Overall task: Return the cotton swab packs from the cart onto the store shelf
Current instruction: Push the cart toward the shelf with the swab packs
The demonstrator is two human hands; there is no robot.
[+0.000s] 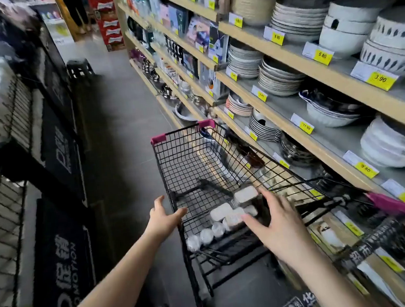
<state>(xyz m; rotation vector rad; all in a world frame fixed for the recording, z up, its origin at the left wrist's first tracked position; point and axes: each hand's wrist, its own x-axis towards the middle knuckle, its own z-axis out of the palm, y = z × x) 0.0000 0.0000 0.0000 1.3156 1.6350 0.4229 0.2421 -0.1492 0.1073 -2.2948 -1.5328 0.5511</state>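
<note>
A black wire cart [173, 160] with pink corner caps stands in the aisle, tilted toward the shelf on the right. Several cotton swab packs lie in its near end: rectangular clear packs [245, 194] and round ones [206, 236]. My left hand [164, 218] is spread open at the cart's near left rim, the thumb touching the wire. My right hand [278, 227] hovers over the basket just right of the packs, fingers apart, holding nothing. The wooden store shelf [293, 59] runs along the right side.
The shelf holds stacks of plates [280, 79] and bowls [389, 143] with yellow price tags. Black doormats [58, 150] hang on a wire rack at left. A dark plastic stool [80, 68] stands farther down the grey-floored aisle, with red boxes [109, 20] beyond it.
</note>
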